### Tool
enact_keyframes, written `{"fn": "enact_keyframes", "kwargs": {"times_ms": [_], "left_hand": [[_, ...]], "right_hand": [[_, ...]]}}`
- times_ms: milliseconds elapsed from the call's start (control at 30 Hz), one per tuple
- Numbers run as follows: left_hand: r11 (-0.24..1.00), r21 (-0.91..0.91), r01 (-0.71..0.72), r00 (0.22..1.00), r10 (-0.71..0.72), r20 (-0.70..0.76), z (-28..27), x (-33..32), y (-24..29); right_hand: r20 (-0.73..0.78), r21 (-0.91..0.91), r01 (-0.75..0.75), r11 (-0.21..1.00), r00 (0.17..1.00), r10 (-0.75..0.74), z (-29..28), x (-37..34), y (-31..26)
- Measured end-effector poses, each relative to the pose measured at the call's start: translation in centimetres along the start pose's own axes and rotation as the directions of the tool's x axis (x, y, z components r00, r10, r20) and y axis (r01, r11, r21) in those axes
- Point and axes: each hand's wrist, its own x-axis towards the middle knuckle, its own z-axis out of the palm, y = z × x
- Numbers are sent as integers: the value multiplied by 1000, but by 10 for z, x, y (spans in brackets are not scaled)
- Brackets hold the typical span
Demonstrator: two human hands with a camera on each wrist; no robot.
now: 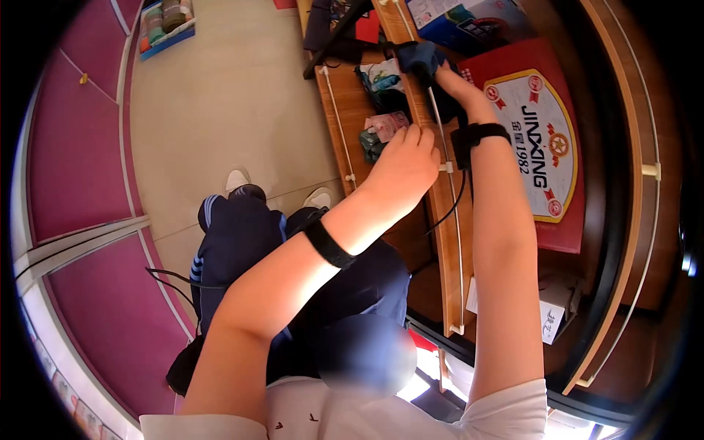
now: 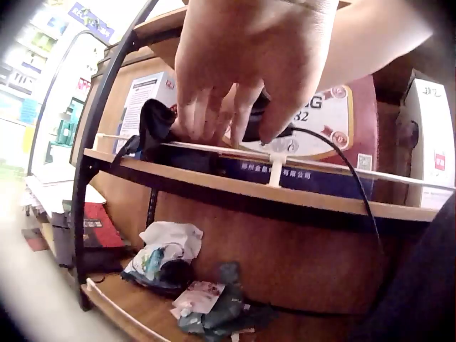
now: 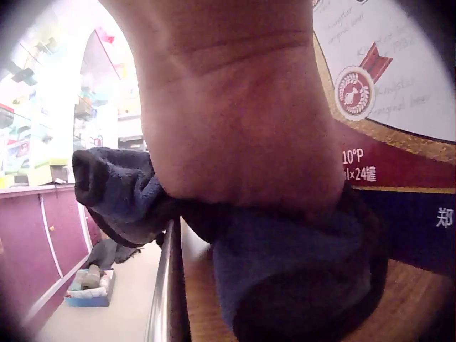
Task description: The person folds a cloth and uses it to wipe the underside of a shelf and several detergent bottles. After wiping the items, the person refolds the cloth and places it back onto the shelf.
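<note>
The right hand [image 1: 462, 89] grips a bunched, dark blue cloth [image 3: 299, 263], directly beneath the palm, its fingertips hidden. The cloth looks light, limp and soft, hardly slippery or fragile; its gathered middle seems the place to take hold. It has no clear front; its long axis runs crosswise to the forearm, one end jutting out beyond the hand on the aisle side, the other beside the red carton [image 1: 539, 139]. Near the grip, nearer the body, the left hand [image 1: 405, 163] hangs loosely bent by the shelf edge [image 2: 235, 187], holding nothing visible.
</note>
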Motion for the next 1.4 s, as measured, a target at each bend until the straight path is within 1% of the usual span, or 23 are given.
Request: {"fn": "enact_keyframes", "kwargs": {"times_ms": [67,133,200,267,300,333,433,500,533,600,633,667,733,867,933,967,1000,1100,1167,1200,1300,1333,1400], "left_hand": [[999,-7,-49,974,50,223,6,-3,0],[998,-13,-67,974,68,216,9,-5,-1],[984,-161,-72,941,121,317,4,-5,-3],[988,-129,-83,946,118,301,-1,-6,-7],[992,-87,-91,950,113,291,-5,-7,-10],[992,-84,-95,951,115,288,-9,-9,-13],[992,-13,-123,975,124,182,-21,-11,-16],[989,-80,-127,987,134,88,-23,-12,-17],[988,-79,-132,987,139,85,-22,-10,-17],[996,-57,-72,996,69,-59,-16,-2,-16],[987,-155,-31,996,19,-82,-14,1,-16],[985,-166,-40,995,24,-96,-12,3,-15],[969,-246,-4,981,-43,-188,-8,7,-11],[959,-282,-38,990,-3,-143,-5,6,-2],[955,-290,-62,984,11,-176,-3,4,6],[946,-314,-82,985,29,-171,-1,4,12],[936,-338,-101,985,47,-165,-1,3,18],[936,-318,-151,984,110,-143,-3,3,29],[921,-341,-188,981,156,-120,2,4,37],[919,-346,-191,980,160,-116,1,3,41],[920,-290,-263,964,243,-104,1,2,53],[915,-300,-271,962,252,-103,5,3,59],[916,-302,-264,958,285,26,12,3,69]], "right_hand": [[4,37,-96,995,995,96,4,-39,-52],[8,76,-136,988,991,136,8,-63,-84],[6,123,-169,978,986,169,13,-81,-103],[-9,193,-189,963,981,194,23,-106,-118],[27,-15,-165,986,986,165,15,-69,-74],[72,41,-135,990,989,132,16,-85,-80],[-6,119,-147,982,989,149,30,-124,-94],[37,113,-169,979,985,166,32,-144,-95],[1,126,-203,971,979,205,35,-154,-93],[63,147,-118,982,992,110,34,-165,-69],[80,181,-51,982,996,37,36,-190,-81],[71,176,-89,980,994,78,39,-207,-86],[113,179,-52,982,993,32,37,-229,-67],[90,252,-61,966,995,39,44,-284,-46],[55,235,-151,960,988,142,47,-317,-55],[40,280,-85,956,996,77,51,-320,-21],[-7,284,-127,950,991,135,56,-326,8],[-4,295,-83,952,996,89,70,-378,9],[-138,171,1,985,990,23,85,-408,33],[-141,175,-5,985,990,30,89,-421,33],[-291,-46,-138,989,949,119,97,-464,21],[-299,-42,-150,988,945,131,98,-477,10],[-302,52,-384,922,874,381,100,-497,-9]]}}
